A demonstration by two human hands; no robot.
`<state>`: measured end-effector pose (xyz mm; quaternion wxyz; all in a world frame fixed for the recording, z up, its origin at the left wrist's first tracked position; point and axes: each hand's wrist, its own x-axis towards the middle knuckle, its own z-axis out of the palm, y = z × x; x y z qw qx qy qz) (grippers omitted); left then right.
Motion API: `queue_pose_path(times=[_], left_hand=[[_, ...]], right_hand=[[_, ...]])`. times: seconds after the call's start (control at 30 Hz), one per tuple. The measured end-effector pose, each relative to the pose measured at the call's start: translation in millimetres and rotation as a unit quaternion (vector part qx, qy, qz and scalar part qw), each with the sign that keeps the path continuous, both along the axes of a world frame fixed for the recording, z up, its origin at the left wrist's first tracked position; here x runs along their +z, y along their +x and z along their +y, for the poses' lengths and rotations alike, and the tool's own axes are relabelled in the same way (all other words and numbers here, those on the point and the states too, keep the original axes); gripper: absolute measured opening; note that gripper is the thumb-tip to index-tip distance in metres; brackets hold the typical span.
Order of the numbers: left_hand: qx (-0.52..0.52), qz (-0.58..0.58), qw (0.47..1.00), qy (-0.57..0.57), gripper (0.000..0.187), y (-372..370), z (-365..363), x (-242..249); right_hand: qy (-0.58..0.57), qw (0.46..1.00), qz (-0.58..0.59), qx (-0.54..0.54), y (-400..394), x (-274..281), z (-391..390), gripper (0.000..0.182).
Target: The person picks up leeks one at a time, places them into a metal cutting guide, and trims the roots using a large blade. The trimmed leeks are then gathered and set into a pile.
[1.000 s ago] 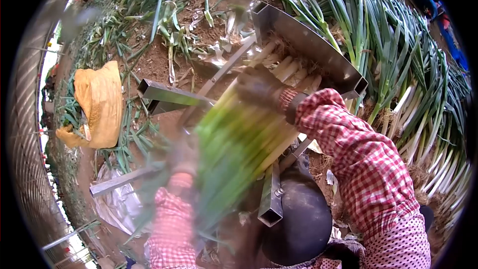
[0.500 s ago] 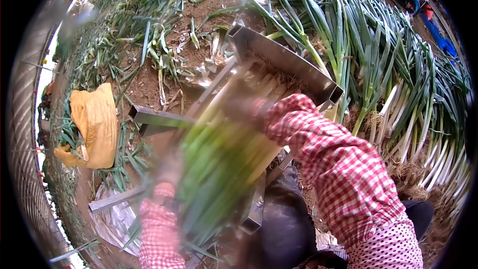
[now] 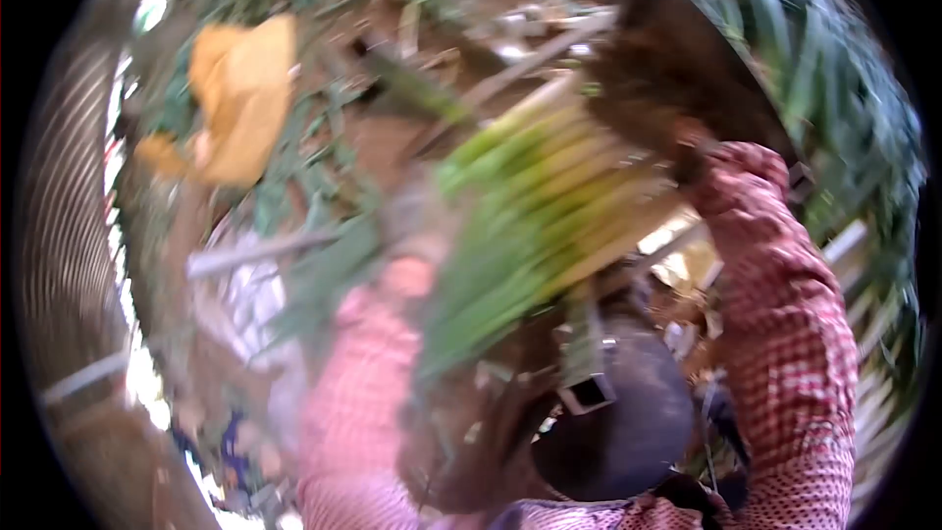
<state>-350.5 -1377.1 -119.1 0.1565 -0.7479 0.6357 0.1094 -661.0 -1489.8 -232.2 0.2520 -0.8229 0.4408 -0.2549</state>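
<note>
A row of green onions (image 3: pixel 549 196) lies side by side on a metal frame, with pale stalks toward the upper right and green leaves toward the lower left. My right hand (image 3: pixel 693 145) is at their root end, close to the upright metal plate (image 3: pixel 702 59); its fingers are dark and hidden. Along the left edge of the leaves is my left hand (image 3: pixel 424 214), smeared by motion. Both arms wear red-and-white checked sleeves.
An orange-yellow bag (image 3: pixel 245 103) sits on the ground at left. More green onions (image 3: pixel 834 79) are heaped along the right. Metal bars (image 3: pixel 260 253) jut out from the frame, and cut leaves litter the soil. My dark-clad knee (image 3: pixel 618 422) is below the frame.
The view has swung, so the frame and onions appear further right and higher. My right hand has gone from over the stalks to the root end by the plate. My left hand stays beside the leaves.
</note>
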Motion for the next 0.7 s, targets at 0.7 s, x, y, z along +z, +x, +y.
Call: queue_pose_path(times=[0.7], left_hand=[[0.080, 0.080, 0.984, -0.139, 0.050, 169.2, 97.0, 56.2]], right_hand=[[-0.074, 0.950, 0.295, -0.067, 25.3, 31.0, -7.4, 0.060]])
